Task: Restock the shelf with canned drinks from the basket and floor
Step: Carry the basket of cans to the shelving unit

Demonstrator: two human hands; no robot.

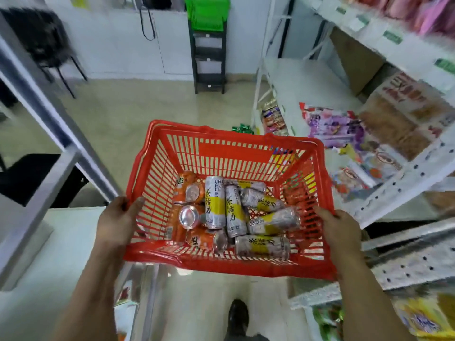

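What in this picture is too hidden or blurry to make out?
- Head view: lower cans in the red basket, covered by the grey and yellow cans piled on top.
- Green items on the floor: too small, partly behind the basket's rim.
- Snack packets on the shelf: labels blurred.

Bright, even indoor light; edges smeared with motion blur and wide-angle distortion.

One red basket (229, 153) carries six grey-and-yellow cans (215, 203) and about four orange cans (187, 190), some half hidden. Two hands, left hand (118, 217) and right hand (342, 227), grip it. One shoe (237, 316) shows below.
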